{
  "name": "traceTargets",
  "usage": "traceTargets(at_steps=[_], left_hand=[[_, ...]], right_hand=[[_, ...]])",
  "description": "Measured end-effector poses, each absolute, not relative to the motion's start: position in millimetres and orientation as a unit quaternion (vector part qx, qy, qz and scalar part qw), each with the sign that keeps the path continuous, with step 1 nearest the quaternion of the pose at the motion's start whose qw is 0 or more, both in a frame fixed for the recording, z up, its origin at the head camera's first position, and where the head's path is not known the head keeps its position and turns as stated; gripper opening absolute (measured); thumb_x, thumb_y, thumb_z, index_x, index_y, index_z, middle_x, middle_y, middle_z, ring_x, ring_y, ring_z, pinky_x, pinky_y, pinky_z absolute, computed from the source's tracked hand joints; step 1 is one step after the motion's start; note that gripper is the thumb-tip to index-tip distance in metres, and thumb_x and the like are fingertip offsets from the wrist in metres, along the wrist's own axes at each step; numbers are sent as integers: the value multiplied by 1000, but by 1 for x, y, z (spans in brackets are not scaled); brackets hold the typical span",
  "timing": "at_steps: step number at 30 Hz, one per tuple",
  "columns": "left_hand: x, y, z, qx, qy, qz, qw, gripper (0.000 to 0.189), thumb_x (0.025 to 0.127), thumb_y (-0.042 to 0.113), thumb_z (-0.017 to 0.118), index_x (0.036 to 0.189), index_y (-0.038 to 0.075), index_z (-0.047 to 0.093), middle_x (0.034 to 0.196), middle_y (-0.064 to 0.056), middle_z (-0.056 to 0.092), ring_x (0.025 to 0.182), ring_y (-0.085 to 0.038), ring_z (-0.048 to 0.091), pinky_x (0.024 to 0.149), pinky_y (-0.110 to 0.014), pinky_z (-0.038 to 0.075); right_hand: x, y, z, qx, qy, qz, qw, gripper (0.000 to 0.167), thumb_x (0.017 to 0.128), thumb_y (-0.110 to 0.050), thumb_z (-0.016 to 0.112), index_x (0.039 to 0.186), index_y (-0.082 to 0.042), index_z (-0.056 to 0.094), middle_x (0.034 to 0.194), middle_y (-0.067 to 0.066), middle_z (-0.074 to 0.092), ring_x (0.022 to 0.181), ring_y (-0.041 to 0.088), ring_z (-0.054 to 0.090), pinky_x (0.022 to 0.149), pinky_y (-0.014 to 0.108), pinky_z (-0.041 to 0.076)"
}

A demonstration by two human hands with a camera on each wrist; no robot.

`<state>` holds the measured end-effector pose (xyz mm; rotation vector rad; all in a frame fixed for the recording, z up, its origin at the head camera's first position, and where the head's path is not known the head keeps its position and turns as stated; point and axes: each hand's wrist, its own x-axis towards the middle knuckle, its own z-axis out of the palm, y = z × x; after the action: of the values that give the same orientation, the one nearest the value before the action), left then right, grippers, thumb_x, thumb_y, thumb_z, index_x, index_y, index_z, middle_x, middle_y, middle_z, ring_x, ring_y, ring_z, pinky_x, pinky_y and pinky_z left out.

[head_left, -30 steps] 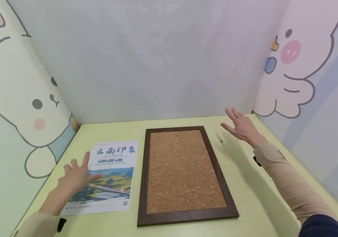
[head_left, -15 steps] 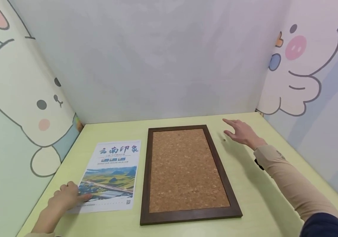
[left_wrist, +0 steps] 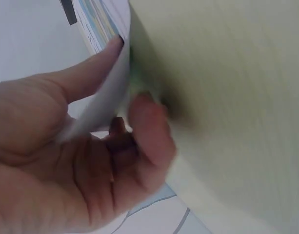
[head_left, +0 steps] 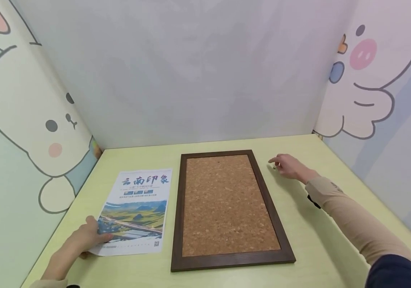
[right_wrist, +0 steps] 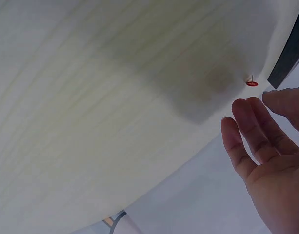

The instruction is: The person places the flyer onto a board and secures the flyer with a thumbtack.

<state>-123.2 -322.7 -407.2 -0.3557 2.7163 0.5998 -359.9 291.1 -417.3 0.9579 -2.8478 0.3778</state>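
Note:
My left hand [head_left: 84, 239] holds the lower left corner of a printed paper poster [head_left: 137, 212] with a landscape picture, thumb on top and fingers beneath. In the left wrist view the poster's edge [left_wrist: 108, 92] bends upward between the thumb and fingers. On the right, my right hand [head_left: 289, 166] hovers low by a thumbtack [head_left: 274, 168]. The right wrist view shows the red thumbtack [right_wrist: 252, 83] lying point up on the table, just beyond the bent fingertips and apart from them. A framed corkboard [head_left: 227, 208] lies flat between the hands.
The pale green-yellow table [head_left: 230, 276] meets a grey back wall [head_left: 205, 72]. Side panels carry a cartoon rabbit [head_left: 21, 116] on the left and a white cartoon figure [head_left: 374, 76] on the right. The dark frame's rim stands slightly proud of the cork.
My left hand has come down from above the poster and taken its lower left corner, which has lifted. My right hand has lowered toward the thumbtack, its fingers bending more.

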Motion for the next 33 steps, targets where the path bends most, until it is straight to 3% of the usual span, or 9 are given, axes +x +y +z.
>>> traceTargets(at_steps=[4, 9, 14, 22, 28, 33], left_hand=[[-123, -323, -410, -108, 946, 268, 148, 51, 89, 17, 64, 102, -11, 24, 68, -20, 50, 41, -18, 51, 39, -29, 47], [-125, -326, -406, -82, 947, 292, 109, 27, 97, 10, 48, 106, -14, 36, 58, -7, 48, 39, -12, 43, 38, -26, 40], [-132, -328, -395, -72, 949, 303, 50, 34, 103, 15, 37, 115, -16, 45, 57, -2, 51, 41, -11, 43, 38, -24, 35], [-139, -319, -386, -90, 903, 420, 10, 48, 106, 26, 31, 134, -13, 40, 60, 3, 56, 38, -6, 34, 35, -26, 33], [-148, -300, -383, -87, 869, 487, -18, 49, 106, 26, 32, 136, -12, 40, 67, 10, 64, 38, -6, 37, 35, -27, 33], [-153, -273, -384, -92, 855, 510, -16, 45, 106, 24, 33, 138, -8, 40, 77, 2, 69, 42, -7, 41, 37, -25, 35]], right_hand=[[-361, 290, -420, 315, -940, 126, 41, 36, 79, 14, 50, 110, 7, 68, 82, 15, 64, 73, 22, 59, 70, 42, 50], [-362, 289, -423, 315, -940, 123, 42, 30, 81, 13, 51, 103, 5, 70, 84, 15, 64, 75, 24, 60, 71, 44, 50], [-363, 288, -425, 321, -938, 120, 58, 27, 80, 13, 52, 96, 4, 72, 84, 16, 65, 77, 29, 61, 74, 46, 51], [-364, 287, -424, 331, -933, 123, 67, 23, 79, 13, 53, 89, 5, 72, 86, 20, 69, 84, 37, 66, 77, 50, 53], [-365, 286, -423, 325, -935, 128, 67, 21, 77, 13, 55, 85, 4, 72, 82, 18, 70, 79, 33, 66, 73, 47, 53], [-365, 286, -424, 322, -935, 133, 65, 20, 77, 13, 56, 85, 4, 72, 80, 15, 69, 74, 26, 63, 70, 44, 52]])
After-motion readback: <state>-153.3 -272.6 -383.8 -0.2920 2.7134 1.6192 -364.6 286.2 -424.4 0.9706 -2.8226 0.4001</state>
